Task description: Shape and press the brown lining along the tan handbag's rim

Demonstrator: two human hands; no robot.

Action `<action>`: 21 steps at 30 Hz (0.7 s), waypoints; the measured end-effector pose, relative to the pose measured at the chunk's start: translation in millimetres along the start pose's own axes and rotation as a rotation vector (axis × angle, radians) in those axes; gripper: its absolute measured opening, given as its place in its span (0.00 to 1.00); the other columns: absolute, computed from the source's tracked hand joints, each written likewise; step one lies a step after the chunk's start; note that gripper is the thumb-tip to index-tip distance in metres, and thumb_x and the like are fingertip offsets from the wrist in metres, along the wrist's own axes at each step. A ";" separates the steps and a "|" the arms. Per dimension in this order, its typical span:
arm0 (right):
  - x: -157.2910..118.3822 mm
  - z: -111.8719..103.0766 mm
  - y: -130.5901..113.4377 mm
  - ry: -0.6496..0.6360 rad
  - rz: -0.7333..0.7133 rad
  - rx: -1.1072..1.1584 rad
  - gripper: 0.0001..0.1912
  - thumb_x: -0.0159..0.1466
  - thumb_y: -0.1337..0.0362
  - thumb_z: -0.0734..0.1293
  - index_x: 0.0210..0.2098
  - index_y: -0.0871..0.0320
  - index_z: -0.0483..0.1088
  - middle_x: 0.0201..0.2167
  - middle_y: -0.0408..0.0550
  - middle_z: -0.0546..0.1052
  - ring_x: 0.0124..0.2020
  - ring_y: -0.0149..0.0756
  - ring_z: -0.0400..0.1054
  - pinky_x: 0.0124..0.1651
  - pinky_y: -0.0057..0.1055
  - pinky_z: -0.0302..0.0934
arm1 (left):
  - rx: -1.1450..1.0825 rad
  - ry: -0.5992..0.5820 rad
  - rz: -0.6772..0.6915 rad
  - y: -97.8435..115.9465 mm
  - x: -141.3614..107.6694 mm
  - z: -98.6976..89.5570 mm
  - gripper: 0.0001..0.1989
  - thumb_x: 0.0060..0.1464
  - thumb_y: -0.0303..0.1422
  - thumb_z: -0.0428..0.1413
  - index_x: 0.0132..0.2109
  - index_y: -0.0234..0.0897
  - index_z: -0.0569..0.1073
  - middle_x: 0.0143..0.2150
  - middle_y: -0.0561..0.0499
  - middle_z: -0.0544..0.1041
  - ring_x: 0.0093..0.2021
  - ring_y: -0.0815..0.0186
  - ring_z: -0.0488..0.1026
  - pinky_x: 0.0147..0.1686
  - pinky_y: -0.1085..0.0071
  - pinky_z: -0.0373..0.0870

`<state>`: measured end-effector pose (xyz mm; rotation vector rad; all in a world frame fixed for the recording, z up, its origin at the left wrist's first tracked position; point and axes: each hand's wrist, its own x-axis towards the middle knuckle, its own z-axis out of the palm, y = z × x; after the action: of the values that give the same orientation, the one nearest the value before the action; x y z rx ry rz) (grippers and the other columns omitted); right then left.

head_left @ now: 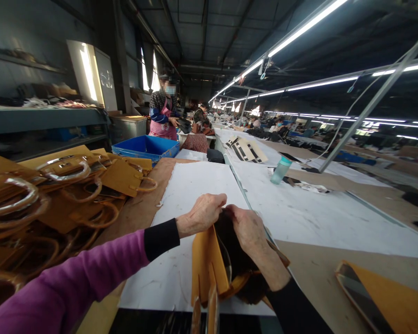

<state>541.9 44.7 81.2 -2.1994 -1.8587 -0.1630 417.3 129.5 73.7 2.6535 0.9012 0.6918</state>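
A mustard-yellow bag [211,262] with a dark inside stands at the near edge of the white-covered table, its wrapped handles pointing toward me. Both hands are at its top, close together. My left hand [204,213] is closed, fingertips pinched near the bag's upper edge; what it pinches is too small to make out. My right hand [247,229] grips the dark lining [231,241] at the bag's opening, its fingers curled and partly hidden.
Yellow bags with wrapped handles [125,178] are heaped at the left. A blue crate [146,147] stands beyond them, near a person in a pink apron [163,123]. A teal bottle [281,170] and a metal pole [372,104] are at right. Another yellow piece [390,297] lies near right.
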 end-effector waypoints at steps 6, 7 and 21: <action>2.9 5.0 0.6 0.027 -0.009 -0.006 0.15 0.64 0.62 0.53 0.36 0.52 0.71 0.31 0.46 0.77 0.38 0.34 0.69 0.38 0.27 0.51 | 0.220 -0.181 0.002 6.6 7.3 -10.1 0.10 0.49 0.27 0.48 0.32 0.37 0.74 0.29 0.46 0.75 0.33 0.61 0.72 0.30 0.70 0.62; 3.2 5.7 0.7 0.025 -0.006 -0.011 0.15 0.64 0.62 0.53 0.37 0.52 0.71 0.31 0.46 0.77 0.38 0.35 0.69 0.38 0.27 0.51 | 0.258 -0.200 0.007 8.1 9.5 -11.5 0.10 0.49 0.27 0.48 0.31 0.36 0.75 0.30 0.45 0.75 0.33 0.60 0.72 0.31 0.69 0.63; -23.8 -9.5 34.8 -0.094 0.100 0.016 0.16 0.63 0.57 0.54 0.24 0.55 0.65 0.21 0.41 0.69 0.26 0.32 0.63 0.29 0.26 0.48 | 0.236 -0.217 0.142 -1.3 10.8 -13.7 0.10 0.50 0.30 0.50 0.33 0.38 0.76 0.32 0.47 0.77 0.34 0.61 0.73 0.30 0.71 0.62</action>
<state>572.6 14.3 80.2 -2.3201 -1.7849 -0.0270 417.2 138.5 88.8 2.9520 0.7822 0.3323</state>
